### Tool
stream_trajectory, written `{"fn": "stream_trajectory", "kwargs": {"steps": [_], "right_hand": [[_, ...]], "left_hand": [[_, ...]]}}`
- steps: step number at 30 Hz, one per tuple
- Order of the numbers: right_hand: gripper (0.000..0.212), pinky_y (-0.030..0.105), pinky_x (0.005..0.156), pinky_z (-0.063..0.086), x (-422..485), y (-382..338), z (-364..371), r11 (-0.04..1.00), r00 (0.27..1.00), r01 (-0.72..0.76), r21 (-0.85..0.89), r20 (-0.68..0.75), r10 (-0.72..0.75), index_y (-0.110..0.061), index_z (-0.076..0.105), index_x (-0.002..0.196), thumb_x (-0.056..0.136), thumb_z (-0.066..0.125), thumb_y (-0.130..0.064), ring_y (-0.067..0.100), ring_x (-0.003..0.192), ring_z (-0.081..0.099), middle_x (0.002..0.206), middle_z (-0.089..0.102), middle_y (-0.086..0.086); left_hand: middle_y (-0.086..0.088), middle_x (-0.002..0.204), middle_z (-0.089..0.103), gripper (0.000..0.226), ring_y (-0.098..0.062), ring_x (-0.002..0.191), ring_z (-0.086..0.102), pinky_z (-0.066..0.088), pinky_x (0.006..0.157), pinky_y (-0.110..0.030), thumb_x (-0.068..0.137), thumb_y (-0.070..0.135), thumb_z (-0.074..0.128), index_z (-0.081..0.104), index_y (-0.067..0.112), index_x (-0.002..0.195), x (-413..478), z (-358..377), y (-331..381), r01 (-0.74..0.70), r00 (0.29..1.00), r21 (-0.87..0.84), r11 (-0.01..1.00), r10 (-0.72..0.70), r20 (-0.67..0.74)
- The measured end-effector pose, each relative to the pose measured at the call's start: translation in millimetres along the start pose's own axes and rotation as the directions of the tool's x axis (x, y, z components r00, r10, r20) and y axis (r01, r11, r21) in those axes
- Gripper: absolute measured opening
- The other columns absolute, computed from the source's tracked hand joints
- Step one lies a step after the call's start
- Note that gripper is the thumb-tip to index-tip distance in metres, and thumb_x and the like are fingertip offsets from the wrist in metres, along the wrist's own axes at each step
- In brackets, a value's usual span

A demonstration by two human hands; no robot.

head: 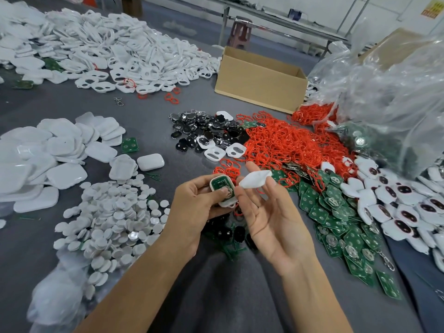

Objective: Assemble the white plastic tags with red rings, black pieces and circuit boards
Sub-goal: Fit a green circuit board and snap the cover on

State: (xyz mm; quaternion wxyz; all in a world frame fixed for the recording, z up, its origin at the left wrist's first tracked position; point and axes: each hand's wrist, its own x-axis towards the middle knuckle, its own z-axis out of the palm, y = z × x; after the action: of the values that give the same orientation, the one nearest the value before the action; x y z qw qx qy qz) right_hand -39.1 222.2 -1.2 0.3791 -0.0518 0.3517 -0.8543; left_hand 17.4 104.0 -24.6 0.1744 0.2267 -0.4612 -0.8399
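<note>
Gripping a board-filled white tag (222, 188), left hand (192, 203) faces right hand (271, 217), fingers (252, 167) pinching a white cover (254, 179).

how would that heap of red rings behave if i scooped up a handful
Probably floppy: the red rings are thin loops lying bent out of shape. Likely light, and apt to tangle and drag neighbours along, since they lie heaped over one another.

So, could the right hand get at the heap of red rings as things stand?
Probably yes: the red rings lie just beyond the right hand with nothing between them. But its grip already pinches a white cover, so picking up a ring would be awkward.
</note>
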Motion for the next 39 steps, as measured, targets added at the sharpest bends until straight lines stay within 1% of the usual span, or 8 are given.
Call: {"fn": "stream_trajectory", "kwargs": {"steps": [5, 12, 21, 24, 28, 33, 37, 39], "right_hand": [[0.027, 0.023, 0.064, 0.058, 0.0, -0.1, 7.8, 0.992, 0.997, -0.016, 0.127, -0.070, 0.025, 0.005, 0.070, 0.086, 0.077, 0.059, -0.018, 0.023, 0.083, 0.073, 0.090, 0.072, 0.020], [0.068, 0.031, 0.071, 0.060, -1.8, -3.8, 11.1, 0.896, 0.985, -0.134, 0.424, -0.042, 0.167, 0.006, 0.050, 0.131, 0.068, 0.068, -0.013, 0.028, 0.089, 0.072, 0.111, 0.067, 0.023], [0.068, 0.033, 0.071, 0.060, -3.6, -6.4, 10.7, 0.837, 0.980, -0.179, 0.517, 0.014, 0.200, 0.006, 0.049, 0.133, 0.070, 0.068, -0.010, 0.030, 0.085, 0.073, 0.109, 0.067, 0.025], [0.060, 0.026, 0.064, 0.060, -3.0, -10.0, 5.9, 0.900, 0.985, -0.126, 0.417, -0.053, 0.162, 0.005, 0.055, 0.125, 0.072, 0.068, -0.018, 0.022, 0.078, 0.072, 0.103, 0.068, 0.020], [0.034, 0.019, 0.061, 0.055, -2.3, -19.4, -3.2, 0.994, 0.982, 0.045, 0.100, -0.189, -0.026, 0.000, 0.066, 0.100, 0.077, 0.058, -0.024, 0.016, 0.073, 0.065, 0.089, 0.071, 0.015], [0.039, 0.018, 0.058, 0.052, -1.0, -20.1, -6.8, 0.986, 0.967, 0.110, -0.126, -0.214, -0.135, 0.000, 0.065, 0.102, 0.074, 0.056, -0.026, 0.014, 0.063, 0.060, 0.083, 0.069, 0.011], [0.031, 0.017, 0.062, 0.054, -2.0, -14.3, -3.9, 0.957, 0.976, 0.085, -0.276, -0.170, -0.135, -0.006, 0.074, 0.087, 0.072, 0.059, -0.028, 0.013, 0.066, 0.067, 0.086, 0.072, 0.012], [0.033, 0.017, 0.065, 0.055, -2.4, -13.1, -2.9, 0.943, 0.978, 0.086, -0.320, -0.153, -0.141, -0.006, 0.074, 0.089, 0.071, 0.060, -0.030, 0.013, 0.070, 0.068, 0.086, 0.073, 0.011]], "left_hand": [[-0.002, 0.075, 0.075, 0.020, -0.010, 0.066, 0.071, 0.056, 0.058, -0.020, 0.087, -0.009, 0.061, 0.069, 0.007, 0.095, 0.2, 0.5, -1.2, -0.003, 1.000, 0.011, 1.000, 0.003, -0.002], [-0.005, 0.080, 0.075, 0.019, -0.013, 0.069, 0.071, 0.057, 0.060, -0.022, 0.087, -0.008, 0.061, 0.070, 0.004, 0.100, 0.6, -0.3, -1.4, 0.007, 1.000, 0.005, 1.000, -0.007, -0.013], [-0.006, 0.081, 0.076, 0.021, -0.013, 0.069, 0.072, 0.057, 0.060, -0.023, 0.086, -0.008, 0.061, 0.070, 0.004, 0.101, 1.5, -0.2, -1.5, 0.024, 0.999, -0.001, 1.000, -0.024, -0.029], [-0.007, 0.081, 0.076, 0.019, -0.015, 0.070, 0.072, 0.058, 0.060, -0.023, 0.085, -0.008, 0.062, 0.070, 0.005, 0.096, 2.3, -0.4, -1.2, 0.028, 0.999, -0.012, 1.000, -0.028, -0.032], [-0.013, 0.079, 0.075, 0.018, -0.017, 0.070, 0.073, 0.058, 0.058, -0.024, 0.080, -0.009, 0.062, 0.074, 0.004, 0.080, 4.3, -2.1, 4.0, 0.108, 0.994, -0.131, 0.985, -0.112, -0.017], [-0.026, 0.093, 0.072, 0.021, -0.029, 0.081, 0.075, 0.061, 0.062, -0.028, 0.068, -0.005, 0.062, 0.072, -0.015, 0.083, 6.0, -9.5, 11.9, 0.326, 0.945, -0.489, 0.809, -0.294, 0.143], [-0.029, 0.093, 0.072, 0.022, -0.031, 0.080, 0.075, 0.060, 0.058, -0.028, 0.070, -0.007, 0.060, 0.069, -0.019, 0.086, 5.8, -11.3, 13.7, 0.327, 0.944, -0.540, 0.776, -0.290, 0.155], [-0.029, 0.093, 0.072, 0.019, -0.030, 0.080, 0.075, 0.060, 0.057, -0.027, 0.071, -0.007, 0.060, 0.071, -0.018, 0.083, 5.9, -12.1, 14.0, 0.335, 0.941, -0.550, 0.765, -0.295, 0.164]]}}
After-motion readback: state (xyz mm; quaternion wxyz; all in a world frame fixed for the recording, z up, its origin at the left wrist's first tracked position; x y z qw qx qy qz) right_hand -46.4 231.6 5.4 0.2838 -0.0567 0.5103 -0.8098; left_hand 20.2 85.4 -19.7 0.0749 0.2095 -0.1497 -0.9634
